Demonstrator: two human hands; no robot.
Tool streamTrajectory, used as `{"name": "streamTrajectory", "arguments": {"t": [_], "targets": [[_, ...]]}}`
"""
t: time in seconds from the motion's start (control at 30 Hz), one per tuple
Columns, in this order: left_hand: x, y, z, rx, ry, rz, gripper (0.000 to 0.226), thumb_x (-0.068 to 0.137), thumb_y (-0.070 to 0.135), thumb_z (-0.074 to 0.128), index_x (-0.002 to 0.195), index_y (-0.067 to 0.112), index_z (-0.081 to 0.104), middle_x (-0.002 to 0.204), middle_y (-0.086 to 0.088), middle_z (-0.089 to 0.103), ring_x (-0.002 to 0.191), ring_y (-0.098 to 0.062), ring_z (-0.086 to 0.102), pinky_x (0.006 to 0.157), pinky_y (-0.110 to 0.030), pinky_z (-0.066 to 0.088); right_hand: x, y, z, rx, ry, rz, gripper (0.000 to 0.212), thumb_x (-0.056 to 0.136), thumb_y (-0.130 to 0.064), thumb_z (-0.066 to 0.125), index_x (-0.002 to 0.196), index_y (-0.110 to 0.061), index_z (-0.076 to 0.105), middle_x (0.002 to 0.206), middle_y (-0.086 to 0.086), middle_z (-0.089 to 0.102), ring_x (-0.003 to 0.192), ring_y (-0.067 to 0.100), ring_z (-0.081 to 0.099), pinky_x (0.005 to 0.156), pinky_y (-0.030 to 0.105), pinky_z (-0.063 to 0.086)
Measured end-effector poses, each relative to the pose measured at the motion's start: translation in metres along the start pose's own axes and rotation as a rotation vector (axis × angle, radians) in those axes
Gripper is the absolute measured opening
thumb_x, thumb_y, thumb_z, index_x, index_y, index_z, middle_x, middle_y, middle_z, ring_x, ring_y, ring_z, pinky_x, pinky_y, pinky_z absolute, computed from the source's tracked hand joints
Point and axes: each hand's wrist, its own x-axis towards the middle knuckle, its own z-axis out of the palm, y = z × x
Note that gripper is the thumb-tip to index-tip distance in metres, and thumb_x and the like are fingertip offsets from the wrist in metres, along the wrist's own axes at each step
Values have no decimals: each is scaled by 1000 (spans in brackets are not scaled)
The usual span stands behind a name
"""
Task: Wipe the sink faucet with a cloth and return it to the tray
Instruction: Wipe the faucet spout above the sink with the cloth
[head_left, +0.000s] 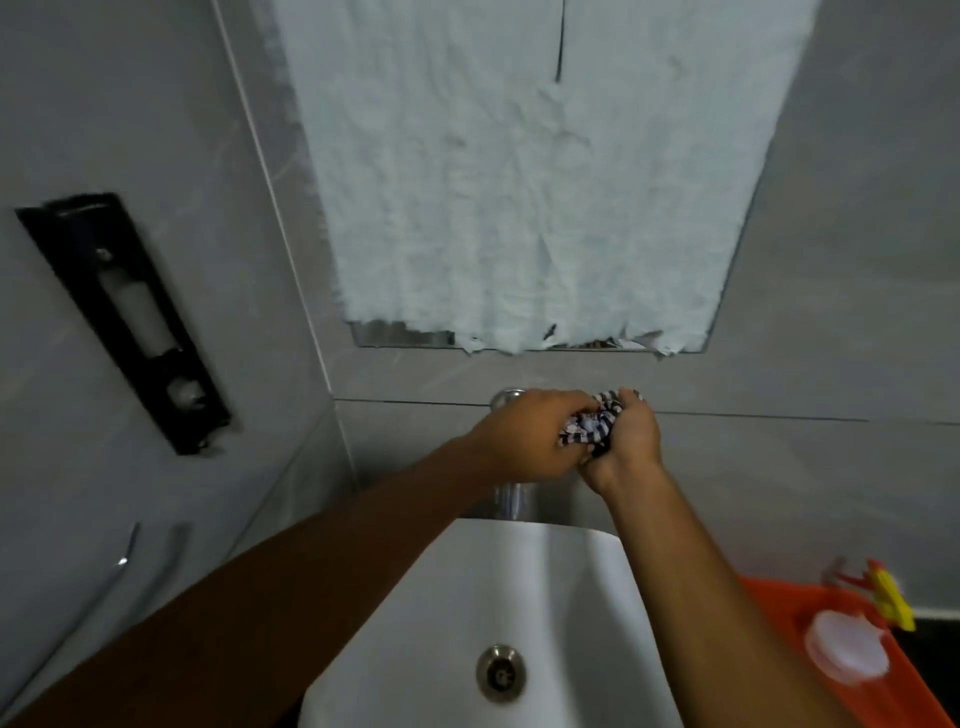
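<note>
Both hands are bunched around a black-and-white striped cloth (592, 423) at the top of the chrome faucet (511, 501), above the back rim of the white sink (545, 597). My left hand (519, 436) grips the cloth from the left and covers most of the faucet head; only a chrome knob (505, 399) shows behind it. My right hand (626, 441) clasps the cloth from the right. The faucet's lower stem shows below the hands. The orange tray (779, 608) lies at the lower right beside the sink.
On the tray stand a white round lid (844, 652) and a yellow-and-red object (885, 595). A black wall fixture (124, 317) hangs at left. A paper-covered mirror (530, 171) fills the wall above. The sink drain (500, 674) is open.
</note>
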Motion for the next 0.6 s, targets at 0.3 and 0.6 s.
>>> {"name": "streamTrajectory", "arguments": {"t": [0.3, 0.6], "targets": [[-19, -145, -43, 842, 364, -115, 89, 97, 56, 40, 159, 1, 7, 169, -22, 6, 157, -37, 5, 127, -54, 10, 11, 56, 32, -839, 88, -472, 33, 92, -43, 55, 113, -19, 60, 111, 7, 67, 110, 33, 65, 95, 40, 52], [17, -173, 25, 765, 724, -16, 88, 94, 44, 52, 157, 0, 9, 165, -22, 8, 155, -42, 5, 126, -56, -2, 31, 99, 30, -1692, 114, -663, 70, 93, -69, 20, 148, -30, 38, 154, 13, 35, 137, 35, 37, 103, 51, 44]]}}
